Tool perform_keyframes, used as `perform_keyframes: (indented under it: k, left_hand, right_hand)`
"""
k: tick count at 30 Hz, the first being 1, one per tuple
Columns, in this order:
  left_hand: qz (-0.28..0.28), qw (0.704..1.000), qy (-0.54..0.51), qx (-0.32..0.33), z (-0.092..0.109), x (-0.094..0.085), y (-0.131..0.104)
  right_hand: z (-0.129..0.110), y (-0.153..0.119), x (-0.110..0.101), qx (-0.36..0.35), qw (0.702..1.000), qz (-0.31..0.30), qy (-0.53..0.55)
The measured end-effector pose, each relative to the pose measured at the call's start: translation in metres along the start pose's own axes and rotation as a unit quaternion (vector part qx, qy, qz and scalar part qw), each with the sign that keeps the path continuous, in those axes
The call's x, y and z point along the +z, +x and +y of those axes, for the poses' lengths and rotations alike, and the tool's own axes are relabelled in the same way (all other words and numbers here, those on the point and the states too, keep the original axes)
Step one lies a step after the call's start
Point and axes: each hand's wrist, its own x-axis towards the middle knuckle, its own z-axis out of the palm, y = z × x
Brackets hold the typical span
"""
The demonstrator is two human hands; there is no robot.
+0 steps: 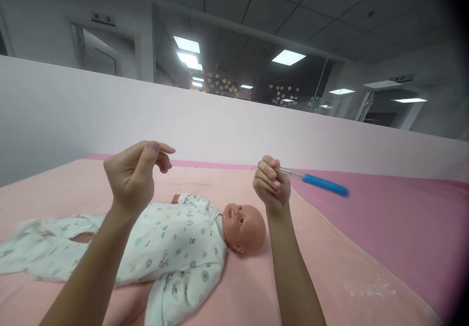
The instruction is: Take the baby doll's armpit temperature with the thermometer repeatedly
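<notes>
Right fingers (269,175) clamped on blue thermometer (315,182), its length jutting rightward; left fingers (161,157) loosely curled, empty.

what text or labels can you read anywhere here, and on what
No text here can be read.
Pale embossed mark on the pink blanket: too faint to read.
Dark sign above the doorway: too small and blurred.
Printed figures on the doll's romper: pictures, no legible words.
Blue-tipped thermometer in the right hand: no readable marking.
</notes>
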Motion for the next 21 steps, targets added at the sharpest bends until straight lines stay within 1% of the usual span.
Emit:
perform_keyframes:
  k: [1,2,3,4,6,7,8,10,12,13,14,15,16,18,19,20,21]
  left_hand:
    - [-0.005,1.0,-0.004,0.002,0.0,0.0,0.0]
    - [-0.007,1.0,-0.007,0.003,0.0,0.001,0.0]
    - [-0.007,1.0,-0.01,0.003,0.0,0.001,0.0]
    - [-0.007,1.0,-0.01,0.003,0.0,0.002,0.0]
    - [-0.004,1.0,-0.004,0.004,0.0,0.002,-0.001]
    - [-0.004,1.0,0.002,0.006,0.0,0.002,-0.001]
    - [-0.006,1.0,0.009,0.009,0.0,0.002,-0.001]
    - [-0.011,1.0,0.018,0.013,0.0,0.001,-0.001]
    - [-0.014,1.0,0.017,0.014,-0.001,0.0,-0.001]
    - [-0.014,1.0,0.014,0.012,-0.001,0.001,-0.001]
    - [-0.014,1.0,0.013,0.012,-0.002,0.001,0.0]
    - [-0.016,1.0,0.015,0.011,-0.001,0.001,-0.001]
    - [-0.019,1.0,0.02,0.011,-0.001,0.002,-0.001]
    - [-0.023,0.999,0.037,0.014,0.002,0.003,-0.002]
    - [-0.029,0.998,0.05,0.013,0.004,0.003,-0.003]
    - [-0.036,0.997,0.063,0.009,0.005,0.002,-0.004]
    - [-0.045,0.996,0.075,0.004,0.007,0.002,-0.005]
  right_hand:
    - [0.0,-0.001,0.002,-0.009,1.0,-0.02,-0.013]
    - [0.0,-0.001,0.004,-0.01,0.998,-0.029,-0.048]
    - [0.0,0.0,0.006,-0.009,0.995,-0.019,-0.1]
    - [0.001,0.001,0.009,-0.012,0.987,0.014,-0.161]
    - [-0.001,0.002,0.014,-0.038,0.956,0.102,-0.271]
    - [-0.004,0.001,0.016,-0.052,0.946,0.126,-0.294]
    - [-0.009,-0.001,0.018,-0.062,0.949,0.123,-0.284]
    - [-0.021,-0.008,0.019,-0.074,0.975,0.063,-0.199]
    - [-0.029,-0.014,0.015,-0.083,0.99,0.017,-0.11]
    - [-0.03,-0.016,0.012,-0.08,0.992,-0.002,-0.094]
    - [-0.027,-0.015,0.008,-0.073,0.992,-0.016,-0.103]
    - [-0.022,-0.013,0.003,-0.067,0.988,-0.012,-0.141]
    - [-0.016,-0.009,-0.001,-0.061,0.979,0.009,-0.197]
    - [-0.002,0.0,-0.008,-0.06,0.946,0.085,-0.307]
    - [0.002,0.004,-0.011,-0.067,0.929,0.125,-0.343]
    - [0.003,0.006,-0.012,-0.079,0.919,0.156,-0.354]
    - [0.001,0.006,-0.013,-0.093,0.919,0.174,-0.342]
